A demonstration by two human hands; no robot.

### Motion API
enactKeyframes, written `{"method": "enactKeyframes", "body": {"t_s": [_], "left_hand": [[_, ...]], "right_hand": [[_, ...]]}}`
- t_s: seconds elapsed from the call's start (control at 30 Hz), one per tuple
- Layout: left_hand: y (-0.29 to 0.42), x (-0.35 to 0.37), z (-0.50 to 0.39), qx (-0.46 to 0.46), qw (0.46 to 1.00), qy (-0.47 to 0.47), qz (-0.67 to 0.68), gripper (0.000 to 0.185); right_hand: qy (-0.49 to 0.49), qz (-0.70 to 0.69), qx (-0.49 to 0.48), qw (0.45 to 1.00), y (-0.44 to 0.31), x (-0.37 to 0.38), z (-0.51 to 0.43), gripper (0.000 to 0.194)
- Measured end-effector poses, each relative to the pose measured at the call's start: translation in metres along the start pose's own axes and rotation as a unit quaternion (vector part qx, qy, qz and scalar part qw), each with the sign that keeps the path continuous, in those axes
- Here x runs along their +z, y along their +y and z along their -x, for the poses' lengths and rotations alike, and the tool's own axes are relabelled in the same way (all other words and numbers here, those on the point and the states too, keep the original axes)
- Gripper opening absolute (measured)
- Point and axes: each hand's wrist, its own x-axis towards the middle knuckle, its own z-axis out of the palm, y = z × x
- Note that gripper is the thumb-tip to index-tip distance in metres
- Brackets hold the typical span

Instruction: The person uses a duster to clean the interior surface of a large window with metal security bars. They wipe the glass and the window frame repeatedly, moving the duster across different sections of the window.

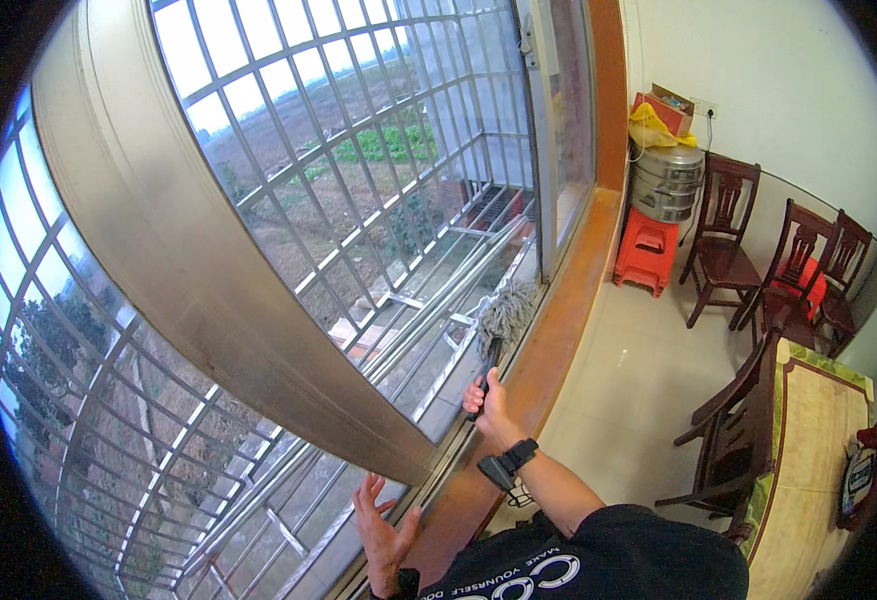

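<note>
My right hand (pixel 492 405) grips the black handle (pixel 493 358) of a duster with a shaggy grey head (pixel 508 318). The duster's head rests low at the window, against the sill track (pixel 450 441) by the sliding frame. My left hand (pixel 382 525) has its fingers spread and holds nothing. It is beside the lower end of a wide metal window post (pixel 258 330); whether the fingertips touch the post or the glass, I cannot tell. A wooden inner sill (pixel 558 315) runs along the window, below my right hand.
Outside, a metal security cage (pixel 341 142) carries long poles (pixel 438 300). Indoors at the right, a stacked steel pot (pixel 666 184) sits on red plastic stools (pixel 645 251). Dark wooden chairs (pixel 723 255) and a marble-topped table (pixel 813 420) stand on the tiled floor (pixel 611 405).
</note>
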Motion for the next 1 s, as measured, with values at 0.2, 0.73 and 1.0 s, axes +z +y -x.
{"method": "enactKeyframes", "body": {"t_s": [0.2, 0.73, 1.0], "left_hand": [[-0.005, 0.001, 0.001, 0.007, 1.000, 0.001, -0.005, 0.085], [-0.009, 0.003, -0.001, 0.009, 1.000, 0.015, 0.012, 0.080], [-0.008, 0.006, -0.001, -0.004, 1.000, 0.023, 0.016, 0.078]], "right_hand": [[0.136, -0.069, 0.071, 0.986, 0.009, -0.036, -0.005, 0.044], [-0.298, 0.317, -0.179, 0.883, -0.007, 0.177, 0.094, 0.037], [-0.303, 0.267, -0.164, 0.900, -0.052, 0.228, 0.044, 0.041]]}}
